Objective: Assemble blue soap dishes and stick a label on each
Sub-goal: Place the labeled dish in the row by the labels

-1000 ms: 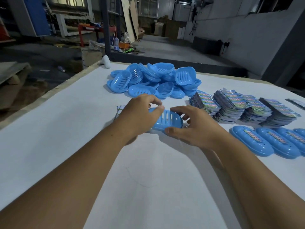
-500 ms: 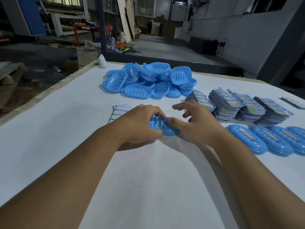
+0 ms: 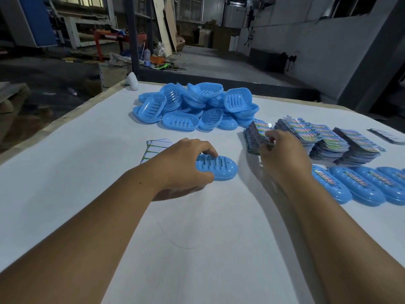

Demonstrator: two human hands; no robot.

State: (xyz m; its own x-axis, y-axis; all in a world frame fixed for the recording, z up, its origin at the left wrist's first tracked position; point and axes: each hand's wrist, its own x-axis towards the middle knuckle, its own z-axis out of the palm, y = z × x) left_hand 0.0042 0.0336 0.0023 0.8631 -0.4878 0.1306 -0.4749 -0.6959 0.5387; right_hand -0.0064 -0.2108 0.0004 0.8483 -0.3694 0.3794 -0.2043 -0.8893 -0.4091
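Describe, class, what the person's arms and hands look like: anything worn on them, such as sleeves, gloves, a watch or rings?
Both forearms are bare as far as the picture shows, with no sleeves in view. The left hand and the right hand wear no gloves. No watch, bracelet or ring is visible on either one.

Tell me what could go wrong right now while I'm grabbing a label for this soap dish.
1. The right hand pinches at a tightly fanned label stack; two labels may lift together.
2. The left hand holds only one end of the assembled soap dish, so it could slide or pop apart.
3. Your right forearm passes close to the finished dishes and could nudge them.
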